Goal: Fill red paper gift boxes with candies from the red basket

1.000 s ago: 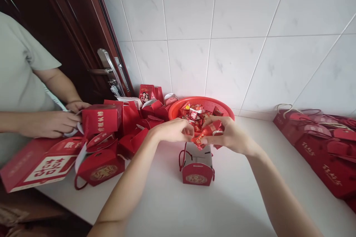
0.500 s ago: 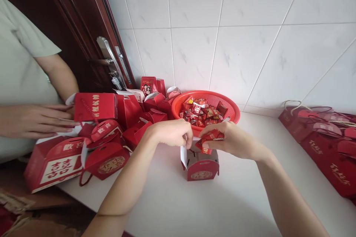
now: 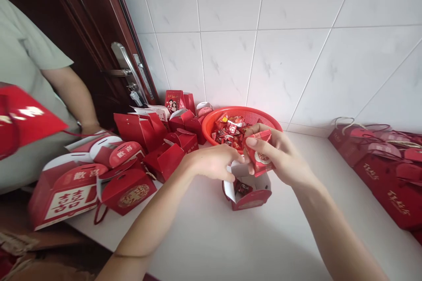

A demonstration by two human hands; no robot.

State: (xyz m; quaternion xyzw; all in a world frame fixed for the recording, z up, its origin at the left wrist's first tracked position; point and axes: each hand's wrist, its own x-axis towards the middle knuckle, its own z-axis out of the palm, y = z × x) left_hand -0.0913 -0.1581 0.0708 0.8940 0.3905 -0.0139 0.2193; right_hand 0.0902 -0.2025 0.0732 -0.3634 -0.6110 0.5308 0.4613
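A small red box with its top flaps apart stands on the white table; a dark red wrapped sweet lies inside. My left hand is closed on the box's left flap, with the fingertips partly hidden. Above the box's right side, my right hand pinches a red wrapped packet between thumb and fingers. Just behind both hands is a red mesh basket holding many wrapped sweets.
Several red gift boxes crowd the table's left side. Red gift bags line the right side. At the far left, a person stands beside a raised red box. A tiled wall rises behind.
A wrapped sweet now shows inside the small box, which has tilted and shifted slightly right. My right hand has risen with the packet. The person's red box has moved left, away from the pile.
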